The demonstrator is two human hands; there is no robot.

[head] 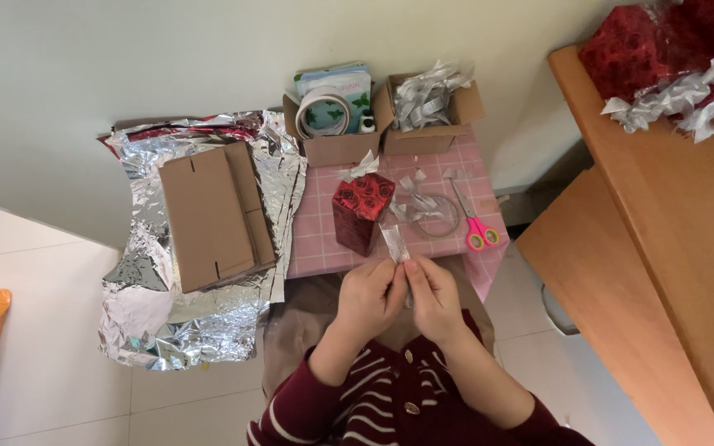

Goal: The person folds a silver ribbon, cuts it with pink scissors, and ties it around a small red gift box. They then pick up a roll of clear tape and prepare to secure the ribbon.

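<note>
Big crumpled foil sheet [200, 314] fills the left of frame w/ flat cardboard [212, 215] on it. Pink checked surface [316, 239] at centre carries the red wrapped box [361, 211]; scissors [473, 219] to its right. Low centre: left hand [369, 297] & right hand [435, 297] side by side, fingers pinched on a silver ribbon strip [394, 244]. Strip's long axis runs up-left from the fingertips toward the box, both hands about equally near.

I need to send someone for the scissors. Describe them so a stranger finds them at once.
Start at the small pink checked table against the wall. On its right edge, past the red wrapped box and loose silver ribbon, lie the scissors. Their bright pink handles are unlike anything beside them.
</note>
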